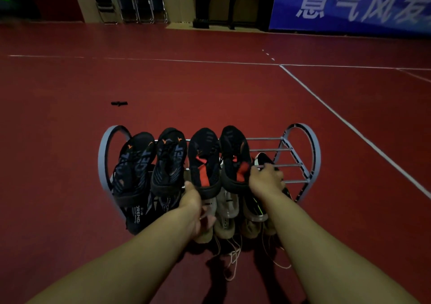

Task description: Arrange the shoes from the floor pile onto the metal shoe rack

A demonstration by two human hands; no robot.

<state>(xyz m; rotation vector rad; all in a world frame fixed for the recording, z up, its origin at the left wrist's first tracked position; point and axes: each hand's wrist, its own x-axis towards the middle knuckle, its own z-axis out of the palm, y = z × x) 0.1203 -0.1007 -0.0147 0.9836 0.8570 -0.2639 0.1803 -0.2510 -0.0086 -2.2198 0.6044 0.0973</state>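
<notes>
A grey metal shoe rack [300, 163] with two tiers stands on the red floor in front of me. Its upper tier carries two black sandals with orange marks [170, 161] on the left and two black shoes with red tongues [205, 161] in the middle. Beige shoes [227, 212] with loose laces sit on the lower tier. My left hand [194, 204] grips the heel of a beige shoe below the top bar. My right hand [265, 178] grips a black shoe with white and green trim [262, 160] at the rack's right side.
A small black object [119, 103] lies on the floor to the far left. Folded chairs [133, 6] lean on the back wall, beside a blue banner [349, 2]. White court lines [349, 126] cross the floor.
</notes>
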